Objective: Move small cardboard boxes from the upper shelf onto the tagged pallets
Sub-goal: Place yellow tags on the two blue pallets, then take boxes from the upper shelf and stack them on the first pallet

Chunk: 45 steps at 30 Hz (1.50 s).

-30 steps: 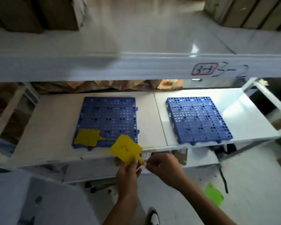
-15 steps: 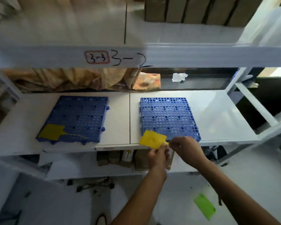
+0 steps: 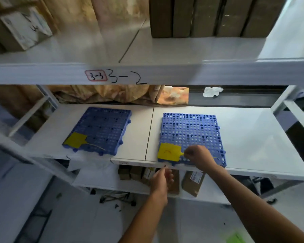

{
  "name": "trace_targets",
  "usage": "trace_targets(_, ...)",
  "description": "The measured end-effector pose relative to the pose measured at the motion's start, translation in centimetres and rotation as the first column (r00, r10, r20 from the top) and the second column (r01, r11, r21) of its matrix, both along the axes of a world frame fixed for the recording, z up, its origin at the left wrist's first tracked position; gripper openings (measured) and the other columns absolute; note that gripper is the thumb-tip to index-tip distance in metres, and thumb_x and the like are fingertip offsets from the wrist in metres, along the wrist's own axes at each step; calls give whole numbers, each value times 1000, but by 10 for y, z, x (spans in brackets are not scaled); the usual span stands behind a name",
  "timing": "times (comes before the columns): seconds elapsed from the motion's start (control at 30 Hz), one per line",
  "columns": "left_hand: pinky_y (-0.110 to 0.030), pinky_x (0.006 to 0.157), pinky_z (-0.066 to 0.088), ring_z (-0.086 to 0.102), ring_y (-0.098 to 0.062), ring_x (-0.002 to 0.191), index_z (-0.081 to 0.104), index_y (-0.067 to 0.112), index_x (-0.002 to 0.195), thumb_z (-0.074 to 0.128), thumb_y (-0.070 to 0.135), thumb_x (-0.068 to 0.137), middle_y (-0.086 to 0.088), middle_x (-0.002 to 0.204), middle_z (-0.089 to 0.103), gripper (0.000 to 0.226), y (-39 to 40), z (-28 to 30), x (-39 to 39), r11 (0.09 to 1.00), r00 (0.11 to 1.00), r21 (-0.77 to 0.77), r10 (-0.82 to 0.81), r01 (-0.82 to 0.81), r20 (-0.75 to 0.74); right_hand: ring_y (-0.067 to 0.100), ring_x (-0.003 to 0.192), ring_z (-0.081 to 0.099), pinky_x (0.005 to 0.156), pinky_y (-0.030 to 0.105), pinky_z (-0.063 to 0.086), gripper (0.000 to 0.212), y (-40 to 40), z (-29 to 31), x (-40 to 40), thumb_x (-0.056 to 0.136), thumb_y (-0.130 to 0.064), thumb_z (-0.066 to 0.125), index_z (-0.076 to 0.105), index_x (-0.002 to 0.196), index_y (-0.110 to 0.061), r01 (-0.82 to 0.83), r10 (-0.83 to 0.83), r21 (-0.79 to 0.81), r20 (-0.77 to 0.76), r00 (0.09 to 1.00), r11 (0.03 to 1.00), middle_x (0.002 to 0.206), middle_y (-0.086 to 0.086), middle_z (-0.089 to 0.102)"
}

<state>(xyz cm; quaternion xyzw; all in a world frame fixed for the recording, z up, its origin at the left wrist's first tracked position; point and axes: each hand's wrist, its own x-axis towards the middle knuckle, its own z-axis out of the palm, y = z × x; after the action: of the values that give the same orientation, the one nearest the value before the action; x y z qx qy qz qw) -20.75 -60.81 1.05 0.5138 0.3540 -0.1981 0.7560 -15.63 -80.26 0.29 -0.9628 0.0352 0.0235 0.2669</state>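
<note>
Two blue perforated pallets lie on the middle shelf: the left pallet [image 3: 102, 128] carries a yellow tag [image 3: 76, 142] on its near left corner. The right pallet [image 3: 191, 132] has a second yellow tag [image 3: 168, 152] on its near left corner. My right hand [image 3: 199, 156] rests on that pallet's front edge and pinches the tag's stem. My left hand [image 3: 161, 178] hangs below the shelf edge, fingers loosely curled, holding nothing. Several brown cardboard boxes [image 3: 209, 16] stand in a row at the back right of the upper shelf [image 3: 147, 55].
A taped box [image 3: 19, 28] sits at the upper shelf's left. Crumpled tan wrapping [image 3: 112, 93] lies behind the pallets. White shelf uprights [image 3: 288, 106] frame the bay. More small boxes [image 3: 191, 183] sit on the lower shelf. A green scrap [image 3: 235, 237] lies on the floor.
The yellow tag moved from in front of the shelf onto the right pallet's near left corner. My left hand let go of it and dropped below the shelf edge. The view shifted right and up.
</note>
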Motion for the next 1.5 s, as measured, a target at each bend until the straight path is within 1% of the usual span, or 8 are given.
trace_targets(0.13, -26, 54, 50, 64, -16, 65, 74, 7, 84, 58, 15, 98, -7, 74, 73, 22, 15, 6, -5, 993, 997, 116, -19, 10, 74, 9, 74, 56, 57, 5, 27, 12, 4, 0, -10, 95, -21, 71, 76, 86, -16, 42, -42, -43, -9, 999, 998, 81, -9, 60)
trace_targets(0.27, -31, 58, 50, 64, -21, 60, 79, 12, 85, 57, 21, 100, -10, 70, 75, 28, 22, 56, 1, 942, 902, 294, -263, 163, 343, 10, 95, 59, 72, 17, 40, 19, 18, 31, -30, 100, -39, 63, 72, 103, -23, 70, -70, 4, 82, 994, 998, 103, -10, 62)
trace_targets(0.4, -21, 66, 56, 73, -10, 73, 79, 33, 95, 53, 63, 89, 3, 84, 77, 40, 35, 149, -23, 831, 464, 550, -520, 80, 717, 0, 103, 68, 89, 18, 52, 26, 61, 121, -72, 96, -48, 62, 75, 118, -41, 52, -67, 62, 274, 959, 997, 118, -22, 72)
trace_targets(0.6, -23, 86, 56, 72, -10, 102, 72, 36, 116, 52, 61, 89, 7, 110, 77, 42, 70, 344, 8, 932, 61, 357, -361, 64, 931, 0, 93, 73, 76, 13, 52, 22, 86, 301, -124, 94, -35, 59, 78, 104, -31, -30, -374, 434, 807, 457, 900, 101, -16, 78)
trace_targets(0.87, -33, 100, 48, 60, -5, 121, 48, 43, 141, 50, 66, 88, 13, 135, 62, 57, 14, 484, 106, 882, -7, 471, -472, -17, 882, 21, 141, 50, 116, 48, 41, 55, 7, 480, -39, 106, -55, 41, 38, 156, -32, 292, -579, 501, 718, 386, 815, 157, -1, 49)
trace_targets(1.13, -57, 107, 26, 47, -35, 135, 42, 55, 139, 30, 85, 83, 6, 148, 52, 64, -44, 494, 190, 372, 153, 858, -882, -354, 445, 33, 137, 54, 116, 69, 14, 70, -36, 534, 38, 95, -80, 17, 50, 143, -41, 446, -435, 118, 533, 726, 888, 147, -6, 61)
trace_targets(1.27, -36, 85, 34, 67, -16, 105, 52, 50, 126, 52, 74, 86, 21, 114, 70, 46, -49, 487, 192, 496, 73, 694, -784, -521, 616, 27, 113, 67, 108, 57, 33, 48, -38, 542, 43, 96, -76, 29, 56, 115, -41, 423, -396, 119, 634, 664, 899, 123, -6, 74)
trace_targets(1.5, -24, 82, 55, 68, -10, 105, 62, 31, 128, 71, 51, 87, 11, 119, 71, 46, -26, 473, 144, 721, -48, 467, -567, -511, 822, 19, 92, 73, 86, 46, 61, 17, -21, 533, 12, 99, -45, 63, 59, 108, -32, 165, -337, 298, 745, 576, 940, 116, -1, 75)
